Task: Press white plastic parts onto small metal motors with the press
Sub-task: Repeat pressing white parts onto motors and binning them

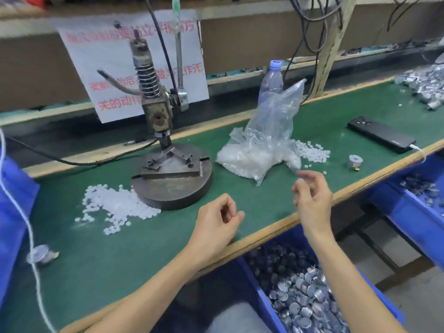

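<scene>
- Found the press (157,111) upright on the green bench top (115,267), its round metal base (173,188) flat on the mat.
- Saw a loose heap of white plastic parts (115,207) touching that base at the press's front left.
- Noted a slumped clear plastic bag (264,140) just right of the press, with more white pieces in its bottom, and a spilled scatter (312,152) beyond the bag's far side.
- Spotted one small metal motor (355,161) alone well right of the press, past the bag, and a second motor (42,254) far to the press's front left.
- Made out a blue bin (254,282) heaped with motors below the bench edge, in front and to the right of the press.
- Caught the left hand (216,222) in front of the press base, over the mat, fingers loosely curled, thumb near the forefinger, nothing seen in it.
- Caught the right hand (314,198) to the press's front right, near the bag's lower corner, fingers curled and blurred; could not tell whether anything was pinched.
- Saw a sign (115,44) with red characters behind the press, a water bottle (272,78) behind the bag, and a black phone (382,134) far right.
</scene>
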Action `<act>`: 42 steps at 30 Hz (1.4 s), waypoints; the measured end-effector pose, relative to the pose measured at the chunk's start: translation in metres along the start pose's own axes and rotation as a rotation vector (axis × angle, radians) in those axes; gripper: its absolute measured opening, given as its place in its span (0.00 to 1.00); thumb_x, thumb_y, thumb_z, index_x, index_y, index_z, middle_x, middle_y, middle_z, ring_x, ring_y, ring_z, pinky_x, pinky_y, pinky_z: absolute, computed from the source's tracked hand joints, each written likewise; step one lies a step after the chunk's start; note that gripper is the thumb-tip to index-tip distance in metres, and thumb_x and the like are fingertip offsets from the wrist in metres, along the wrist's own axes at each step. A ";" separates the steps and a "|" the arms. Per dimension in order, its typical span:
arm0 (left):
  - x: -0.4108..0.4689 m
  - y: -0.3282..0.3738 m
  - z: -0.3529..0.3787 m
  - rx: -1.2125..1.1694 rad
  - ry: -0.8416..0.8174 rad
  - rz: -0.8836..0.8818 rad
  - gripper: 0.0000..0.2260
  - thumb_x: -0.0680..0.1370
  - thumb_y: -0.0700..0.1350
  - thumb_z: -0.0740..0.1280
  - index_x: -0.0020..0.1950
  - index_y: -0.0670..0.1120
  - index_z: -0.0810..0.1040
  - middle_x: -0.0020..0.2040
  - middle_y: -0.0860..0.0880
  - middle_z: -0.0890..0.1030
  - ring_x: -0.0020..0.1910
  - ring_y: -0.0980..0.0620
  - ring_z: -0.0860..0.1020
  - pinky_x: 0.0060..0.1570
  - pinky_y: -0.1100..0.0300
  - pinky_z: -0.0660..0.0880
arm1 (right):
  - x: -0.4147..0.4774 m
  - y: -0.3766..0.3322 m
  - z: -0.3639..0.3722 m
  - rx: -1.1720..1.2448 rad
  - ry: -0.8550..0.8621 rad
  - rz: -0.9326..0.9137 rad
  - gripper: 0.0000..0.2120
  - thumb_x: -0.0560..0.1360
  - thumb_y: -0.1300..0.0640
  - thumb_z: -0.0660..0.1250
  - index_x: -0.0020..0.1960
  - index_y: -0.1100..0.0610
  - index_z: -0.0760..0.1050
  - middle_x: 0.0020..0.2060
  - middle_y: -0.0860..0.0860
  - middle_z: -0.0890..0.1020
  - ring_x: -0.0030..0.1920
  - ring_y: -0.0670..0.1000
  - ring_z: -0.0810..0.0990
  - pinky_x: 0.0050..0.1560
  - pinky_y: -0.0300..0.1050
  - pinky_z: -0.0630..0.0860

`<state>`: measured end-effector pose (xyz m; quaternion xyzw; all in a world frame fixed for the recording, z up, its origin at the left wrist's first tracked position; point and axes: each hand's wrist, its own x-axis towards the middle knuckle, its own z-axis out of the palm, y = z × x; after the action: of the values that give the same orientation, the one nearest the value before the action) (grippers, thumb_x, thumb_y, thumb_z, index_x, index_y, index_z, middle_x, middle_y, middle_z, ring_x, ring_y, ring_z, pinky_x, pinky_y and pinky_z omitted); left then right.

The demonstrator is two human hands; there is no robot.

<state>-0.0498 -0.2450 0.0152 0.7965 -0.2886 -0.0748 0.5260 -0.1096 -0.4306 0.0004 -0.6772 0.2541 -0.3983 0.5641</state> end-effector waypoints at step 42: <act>-0.115 -0.058 -0.412 0.734 0.375 -0.808 0.14 0.75 0.42 0.64 0.59 0.44 0.69 0.53 0.48 0.74 0.51 0.49 0.74 0.52 0.53 0.72 | -0.178 -0.153 0.345 0.215 -1.172 -0.376 0.16 0.75 0.66 0.62 0.46 0.44 0.74 0.34 0.46 0.80 0.28 0.48 0.71 0.31 0.40 0.69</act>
<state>0.0520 0.1606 0.1218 0.9735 0.1295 -0.0220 0.1872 0.0610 -0.0592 0.0868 -0.7558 -0.2626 -0.0766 0.5949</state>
